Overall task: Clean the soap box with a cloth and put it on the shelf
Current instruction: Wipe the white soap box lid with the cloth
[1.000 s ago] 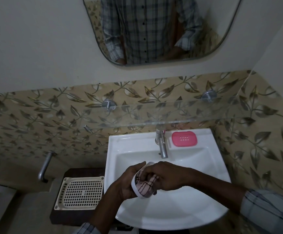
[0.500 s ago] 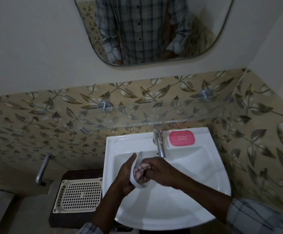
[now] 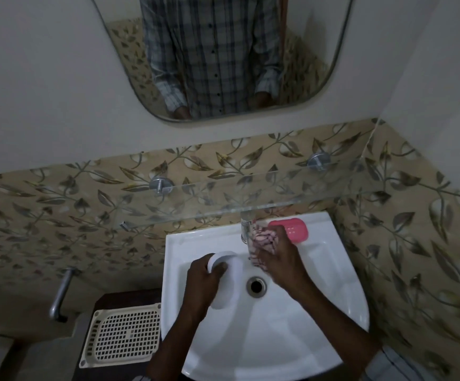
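Over the white ceramic sink basin (image 3: 278, 342), the left hand (image 3: 202, 284) holds the white oval plastic soap box (image 3: 230, 279), with the grip curled round its left edge and the thumb lying across the near rim. The box sits just left of the round metal drain (image 3: 255, 286), its long axis running roughly from the person toward the wall. The right hand (image 3: 281, 261) is just beside it on the right, its grip bunched round the pink-and-white patterned cloth (image 3: 261, 242), which is raised close to the chrome tap (image 3: 246, 226). Cloth and box are apart at this moment, so wiping is judged suspended or finished; which cannot be confirmed. A pink rounded rectangular piece (image 3: 296, 228) lies on the back ledge, partly behind the right hand; whether it is soap or a lid cannot be told. The clear glass shelf (image 3: 223, 213) runs along the tiled wall above and beyond the box. Placement would fall to the left hand, which already carries the box and needs an up-and-forward lift clear of the tap.
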The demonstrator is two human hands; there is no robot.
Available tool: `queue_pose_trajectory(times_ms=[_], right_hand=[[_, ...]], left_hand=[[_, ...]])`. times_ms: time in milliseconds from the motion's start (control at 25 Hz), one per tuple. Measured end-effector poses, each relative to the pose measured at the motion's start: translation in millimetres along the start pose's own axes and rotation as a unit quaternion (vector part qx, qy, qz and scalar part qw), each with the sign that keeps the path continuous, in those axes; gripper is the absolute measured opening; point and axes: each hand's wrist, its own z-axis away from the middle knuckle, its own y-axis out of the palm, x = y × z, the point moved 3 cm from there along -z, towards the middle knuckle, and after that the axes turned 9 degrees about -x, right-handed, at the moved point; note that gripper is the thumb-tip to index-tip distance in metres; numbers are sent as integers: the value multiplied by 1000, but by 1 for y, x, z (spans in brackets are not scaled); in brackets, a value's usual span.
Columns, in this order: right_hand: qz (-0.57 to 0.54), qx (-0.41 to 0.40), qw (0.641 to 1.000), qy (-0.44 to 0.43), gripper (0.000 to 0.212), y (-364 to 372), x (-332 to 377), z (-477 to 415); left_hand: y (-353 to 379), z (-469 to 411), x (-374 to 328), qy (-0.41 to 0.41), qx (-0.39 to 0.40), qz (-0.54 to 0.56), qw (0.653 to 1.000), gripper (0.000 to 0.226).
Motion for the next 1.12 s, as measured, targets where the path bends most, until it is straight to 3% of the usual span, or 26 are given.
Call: queue_pose_trajectory(times_ms=[80,160,200,320,440,480,600,680,760,800,880,920,960,1000,1040,1120], right_hand=[[115,69,971,-197,61,30,12,18],[217,119,903,-353,69,42,11,25],[214,129,906,-340,69,41,11,21],[135,84,967,-200,67,43,18,14],[131,9,950,-282,55,52,30,20],[113,4,958,-265,54,52,28,20],[31,-12,999,-18,43,47,-1,21],[9,-22,993,114,38,50,-17,23],[27,-39,988,147,39,48,-21,15],[70,-44,990,117,38,43,-17,8],[198,-23,980,-10,43,33,-2,-2],[260,-3,962,-86,49,31,5,-5],[307,15,939,-151,51,31,11,-6],[332,33,921,-198,50,33,15,-5],[340,49,911,-229,49,37,20,-3],[310,41,922,-228,48,41,25,0]], left_hand=[[8,4,-14,56,-54,-57,995,12],[8,6,-17,67,-84,-22,994,16],[7,6,-17,77,-93,-14,993,13],[4,6,-20,103,-133,-12,986,17],[7,1,-24,84,-140,48,985,22],[6,-1,-26,80,-154,56,983,20],[4,3,-32,58,-192,110,973,21],[11,8,-34,25,-194,183,963,22],[14,10,-32,-20,-191,226,955,20],[9,10,-31,-24,-198,213,956,23],[-5,7,-31,70,-223,79,969,51],[-7,4,-36,162,-203,-59,964,57],[-3,0,-43,233,-154,-222,934,50],[5,-2,-51,253,-98,-346,898,36],[10,-5,-56,222,-59,-427,875,24],[15,-5,-56,167,-35,-465,869,20]])
